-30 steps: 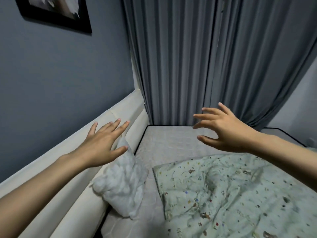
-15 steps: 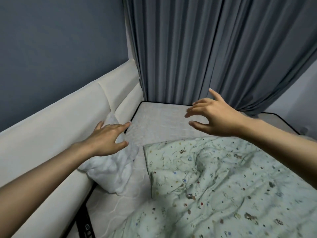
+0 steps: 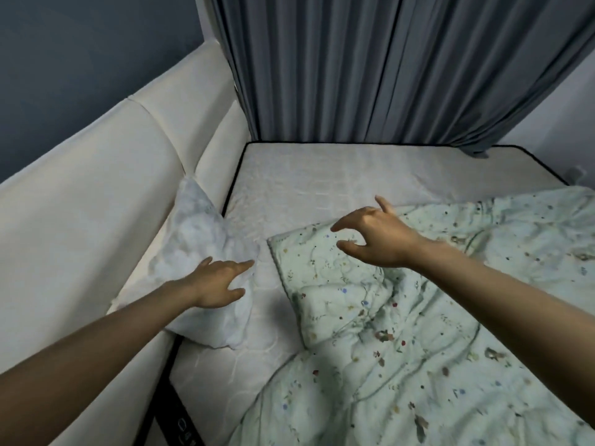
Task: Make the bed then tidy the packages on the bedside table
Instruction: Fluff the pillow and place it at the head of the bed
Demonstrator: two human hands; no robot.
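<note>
Risk: left hand [image 3: 214,281] fingers spread on white pillow [image 3: 206,252]; right hand [image 3: 375,238] fingers apart, empty, above floral quilt [image 3: 418,317] corner; one-handed tug likely bunches it

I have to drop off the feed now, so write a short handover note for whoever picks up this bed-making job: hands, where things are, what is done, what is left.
Left hand: open, fingers spread on or just over the white pillow; no grip visible.
Right hand: open, fingers curled, above the top edge of the floral duvet; holding nothing.
Pillow: tilted against the cream headboard, at the mattress edge.
Duvet: crumpled, covering the near and right part of the bed; the far stretch of mattress by the curtain is bare.
Done: nothing finished yet.
Left: straighten the pillow, spread the duvet flat, then tidy the bedside-table packages, which are out of view.
</note>
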